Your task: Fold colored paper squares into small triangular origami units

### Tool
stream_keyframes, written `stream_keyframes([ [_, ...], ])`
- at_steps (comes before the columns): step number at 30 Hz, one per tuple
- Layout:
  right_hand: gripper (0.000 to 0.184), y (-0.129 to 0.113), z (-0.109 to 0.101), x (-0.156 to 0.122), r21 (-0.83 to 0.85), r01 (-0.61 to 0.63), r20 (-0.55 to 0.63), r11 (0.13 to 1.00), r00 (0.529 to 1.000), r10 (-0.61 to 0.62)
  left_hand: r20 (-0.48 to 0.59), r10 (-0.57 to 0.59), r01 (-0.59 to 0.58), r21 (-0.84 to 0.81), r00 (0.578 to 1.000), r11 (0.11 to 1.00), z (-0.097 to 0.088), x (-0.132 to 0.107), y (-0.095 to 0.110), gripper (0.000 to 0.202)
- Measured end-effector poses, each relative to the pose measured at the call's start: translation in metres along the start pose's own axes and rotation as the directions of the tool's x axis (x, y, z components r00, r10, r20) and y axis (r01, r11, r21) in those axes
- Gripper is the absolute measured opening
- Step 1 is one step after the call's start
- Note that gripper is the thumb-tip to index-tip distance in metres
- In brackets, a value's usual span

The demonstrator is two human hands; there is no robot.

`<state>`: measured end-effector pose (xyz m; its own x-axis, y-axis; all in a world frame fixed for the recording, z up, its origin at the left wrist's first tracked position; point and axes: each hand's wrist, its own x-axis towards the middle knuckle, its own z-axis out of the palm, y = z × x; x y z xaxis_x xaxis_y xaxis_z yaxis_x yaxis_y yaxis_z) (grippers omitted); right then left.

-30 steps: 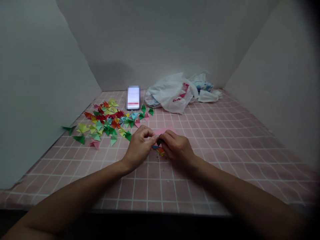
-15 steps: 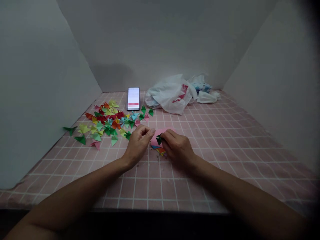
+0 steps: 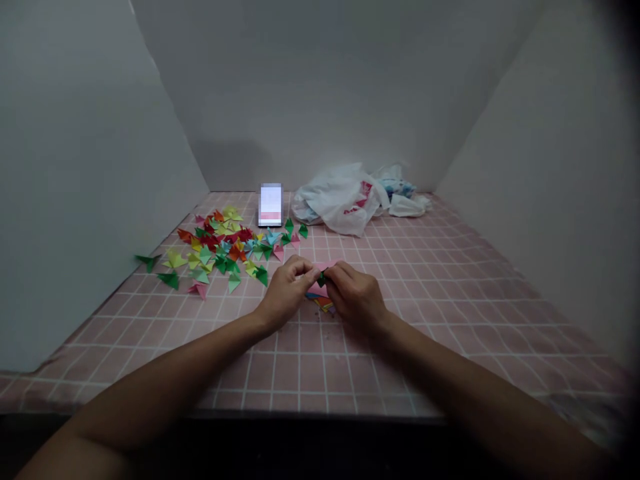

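Observation:
My left hand (image 3: 289,288) and my right hand (image 3: 356,294) meet at the middle of the pink checked tablecloth (image 3: 450,293). Both pinch a small dark green folded paper piece (image 3: 322,278) between their fingertips. Under the hands lies a small stack of coloured paper sheets (image 3: 321,299), pink on top with orange and blue edges showing. To the left a pile of folded paper triangles (image 3: 220,250) in green, red, yellow, pink and blue spreads over the cloth.
A phone (image 3: 271,205) with a lit screen stands at the back against the wall. A crumpled white plastic bag (image 3: 345,197) lies to its right. White panels enclose the table on the left, back and right.
My left hand, which had drawn back a little from the green piece, has returned and pinches it together with the right hand. The view has shifted slightly.

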<state>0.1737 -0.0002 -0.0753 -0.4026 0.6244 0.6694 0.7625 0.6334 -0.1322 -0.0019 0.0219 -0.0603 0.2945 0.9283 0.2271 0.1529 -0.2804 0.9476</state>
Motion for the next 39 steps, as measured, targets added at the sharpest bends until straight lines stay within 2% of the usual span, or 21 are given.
stream_keyframes([
  [7, 0.019, -0.004, -0.008, 0.006, 0.018, -0.019, 0.011, 1.000, 1.000, 0.019, -0.007, -0.045, 0.043, -0.148, 0.999, 0.988, 0.000, 0.004, 0.001, 0.024],
  [14, 0.015, 0.000, -0.018, 0.018, 0.073, -0.062, -0.019, 0.995, 0.998, 0.063, -0.133, -0.043, 0.019, -0.173, 0.990, 0.985, -0.004, 0.008, -0.003, 0.022],
  [17, 0.014, 0.004, -0.024, 0.027, 0.123, -0.066, -0.017, 0.990, 0.997, 0.069, -0.139, -0.045, 0.023, -0.158, 0.989, 0.987, -0.003, 0.009, -0.006, 0.023],
  [21, 0.012, 0.017, -0.023, 0.046, 0.205, -0.139, 0.029, 0.969, 0.990, 0.136, -0.116, -0.057, 0.042, -0.129, 0.992, 0.991, 0.004, 0.006, -0.010, 0.021],
  [25, 0.011, 0.035, -0.006, 0.068, 0.234, -0.161, 0.038, 0.959, 0.987, 0.157, -0.065, -0.065, 0.058, -0.108, 0.996, 0.992, 0.011, 0.000, -0.010, 0.020],
  [31, 0.011, 0.056, 0.039, 0.094, 0.271, -0.182, 0.131, 0.945, 0.980, 0.151, 0.005, -0.066, 0.066, -0.081, 0.998, 0.994, 0.017, -0.007, -0.013, 0.019],
  [39, 0.014, 0.079, 0.084, 0.098, 0.261, -0.146, 0.295, 0.954, 0.953, 0.066, 0.027, -0.051, 0.053, -0.066, 0.998, 0.996, 0.017, -0.009, -0.012, 0.019],
])
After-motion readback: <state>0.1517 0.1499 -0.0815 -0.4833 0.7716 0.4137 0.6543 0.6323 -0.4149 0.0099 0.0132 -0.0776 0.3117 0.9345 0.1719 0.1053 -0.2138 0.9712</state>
